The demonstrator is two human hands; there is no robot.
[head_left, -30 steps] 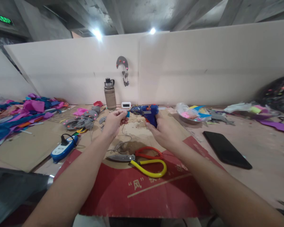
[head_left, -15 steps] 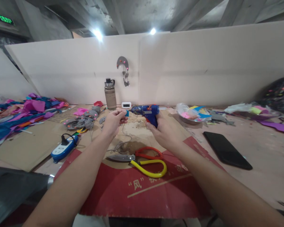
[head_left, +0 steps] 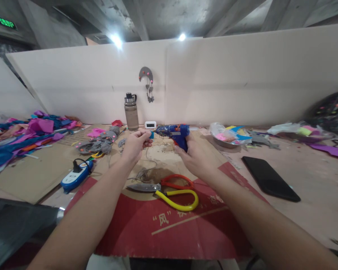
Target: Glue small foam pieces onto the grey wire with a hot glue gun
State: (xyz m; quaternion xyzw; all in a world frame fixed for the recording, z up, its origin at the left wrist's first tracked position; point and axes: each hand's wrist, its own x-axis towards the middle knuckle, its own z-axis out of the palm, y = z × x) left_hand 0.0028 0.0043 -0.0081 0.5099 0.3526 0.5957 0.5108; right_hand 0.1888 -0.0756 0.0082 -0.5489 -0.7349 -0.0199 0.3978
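My right hand (head_left: 192, 154) is wrapped round the handle of a blue hot glue gun (head_left: 174, 131), whose nozzle points left. Between the thumb and fingers of my left hand (head_left: 137, 144) is a small blue piece of felt (head_left: 152, 135), close to the nozzle; whether they touch I cannot tell. Below both hands, scissors (head_left: 177, 192) with one red and one yellow handle lie on a red and brown cardboard sheet (head_left: 169, 240). Thin grey cord (head_left: 143, 174) lies loosely behind the blades.
A water bottle (head_left: 132, 114) and a small white clock (head_left: 150, 125) stand at the back. Grey felt pieces (head_left: 101, 140) and a power strip (head_left: 76, 176) lie left. On the right are a filled bowl (head_left: 228, 138) and a black phone (head_left: 269, 178). A felt moon (head_left: 145, 74) hangs on the partition.
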